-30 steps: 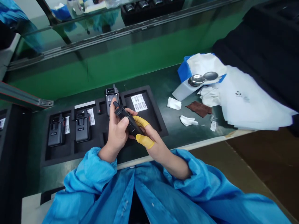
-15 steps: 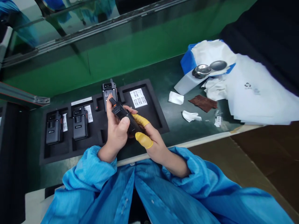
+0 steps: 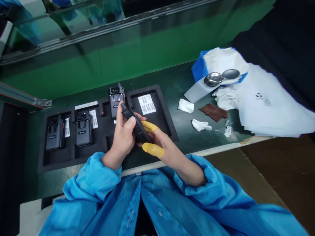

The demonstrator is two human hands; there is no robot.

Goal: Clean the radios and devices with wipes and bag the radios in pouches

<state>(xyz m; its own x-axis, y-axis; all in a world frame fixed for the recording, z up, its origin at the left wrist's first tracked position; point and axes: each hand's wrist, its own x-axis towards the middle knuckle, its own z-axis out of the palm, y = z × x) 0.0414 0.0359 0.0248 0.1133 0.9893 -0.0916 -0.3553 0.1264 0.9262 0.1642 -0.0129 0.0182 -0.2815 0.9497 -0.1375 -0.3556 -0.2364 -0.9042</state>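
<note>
Between my hands is a black handheld radio (image 3: 140,129), tilted with its narrow side towards me. My left hand (image 3: 123,135) is closed round its upper end, thumb pressed on the side. Yellow finger cots cover the thumb and a finger of my right hand (image 3: 161,141), which grips the lower end. Just beyond, another handheld radio (image 3: 116,98) marked Riton lies in the black foam tray (image 3: 169,126). Two more, a radio (image 3: 84,131) and a leftmost radio (image 3: 54,135), rest in tray slots beside barcode labels. My fingers partly hide the held radio.
A label sheet (image 3: 147,104) lies in the tray's right slot. To the right are white cloth pieces (image 3: 186,106), a brown cloth (image 3: 213,112), a plastic bottle with a metal lid (image 3: 199,91), a blue bin (image 3: 199,70) and translucent bags (image 3: 273,105). A green panel (image 3: 147,54) rises behind.
The held radio has rolled in my hands, and the orange mark near its top no longer shows. Both hands keep their hold. The view has shifted slightly.
</note>
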